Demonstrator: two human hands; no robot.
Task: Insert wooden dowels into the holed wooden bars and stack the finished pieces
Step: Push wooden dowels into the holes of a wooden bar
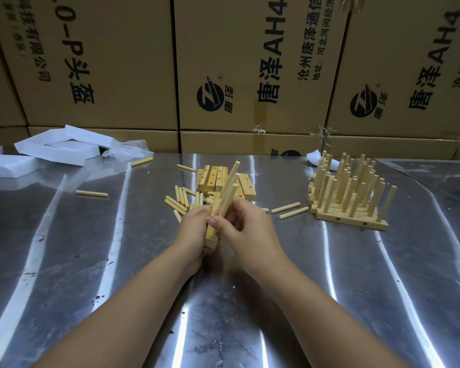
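Note:
My left hand (194, 235) grips a holed wooden bar (213, 235) held above the metal table (91, 261). Three dowels stand in the bar, tilted up and away. My right hand (246, 229) pinches the nearest dowel (227, 200) where it meets the bar. Behind my hands lies a pile of empty holed bars (218, 179) with loose dowels (179, 199) beside it. At the right stands the stack of finished pieces (348, 197), bars with dowels pointing up.
Single dowels (92, 193) lie scattered on the table, two more (290, 209) between my hands and the finished stack. White foam pieces (61, 146) and a plastic bag (129, 151) sit at the back left. Cardboard boxes (250, 70) wall off the back.

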